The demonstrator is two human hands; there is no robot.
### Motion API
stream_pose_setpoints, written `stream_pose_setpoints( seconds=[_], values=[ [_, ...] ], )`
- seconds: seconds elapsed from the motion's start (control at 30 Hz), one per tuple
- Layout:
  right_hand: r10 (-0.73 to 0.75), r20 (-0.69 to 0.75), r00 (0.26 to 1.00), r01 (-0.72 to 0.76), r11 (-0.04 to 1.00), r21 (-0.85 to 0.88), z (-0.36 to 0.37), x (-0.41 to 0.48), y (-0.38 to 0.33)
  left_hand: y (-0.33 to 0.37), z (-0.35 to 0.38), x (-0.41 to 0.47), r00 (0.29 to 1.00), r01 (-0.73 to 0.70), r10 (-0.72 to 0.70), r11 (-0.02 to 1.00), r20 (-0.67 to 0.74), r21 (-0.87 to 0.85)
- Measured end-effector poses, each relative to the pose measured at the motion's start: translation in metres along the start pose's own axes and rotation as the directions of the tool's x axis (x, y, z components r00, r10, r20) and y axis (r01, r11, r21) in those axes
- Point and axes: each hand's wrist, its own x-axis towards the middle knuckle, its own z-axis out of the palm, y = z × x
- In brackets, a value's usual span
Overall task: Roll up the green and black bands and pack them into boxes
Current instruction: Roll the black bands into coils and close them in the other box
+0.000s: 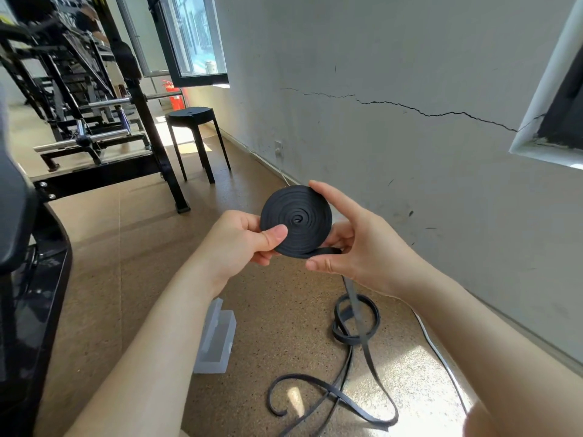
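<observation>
I hold a black band wound into a flat spiral roll (296, 219) in front of me at chest height. My left hand (243, 238) pinches the roll's lower left edge, thumb on its face. My right hand (353, 238) cups the roll's right side, index finger over its top rim and other fingers on the strip where it leaves the roll. The unrolled tail of the black band (353, 335) hangs down and lies in loose loops on the floor. A clear plastic box (217, 339) lies open on the floor below my left forearm. No green band is in view.
A black stool (195, 134) stands by the grey wall (410, 105). Black gym frames with steel bars (94, 121) fill the left, and a person stands far back there. A white cable (441, 357) runs along the wall's foot. Cork floor spreads beneath.
</observation>
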Motion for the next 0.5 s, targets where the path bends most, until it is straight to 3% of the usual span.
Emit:
stream_pose_setpoints(
  seconds=[0.2, 0.5],
  values=[
    [0.049, -0.038, 0.998, -0.041, 0.984, 0.171, -0.0030, 0.0013, -0.0020, 0.0020, -0.0003, -0.0035, 1.000, -0.018, 0.019, 0.998, 0.024, -0.068],
    [0.148, -0.051, 0.988, -0.120, 0.925, 0.360, 0.0004, 0.0024, -0.0054, 0.0039, -0.0051, -0.0033, 0.998, -0.050, 0.046, 0.990, 0.037, 0.129]
  ],
)
